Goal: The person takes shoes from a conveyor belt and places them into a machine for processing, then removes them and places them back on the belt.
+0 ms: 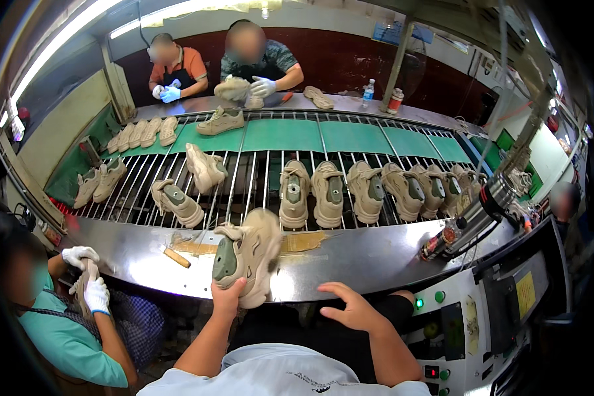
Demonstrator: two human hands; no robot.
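Beige shoe (247, 254) in left grip (226, 298), seemingly over counter edge (298, 297), right grip (358, 313) wide, apart.

Lit brightly from above by tube lights (63, 51) over the left and far edges of the bench (356, 261). Glaring in white patches along its near edge, dim beneath. Smeared by motion at the top of the held shoe (249, 254), crisper on the shoe row (327, 193) behind. Bowed toward the rim, blackened in the corners of view.

Metal tabletop (383, 251) and rod rack (266, 191)
Beige shoes (327, 208) rest on the rack; a tan stick (177, 258) and brown patches (303, 241) on the tabletop.
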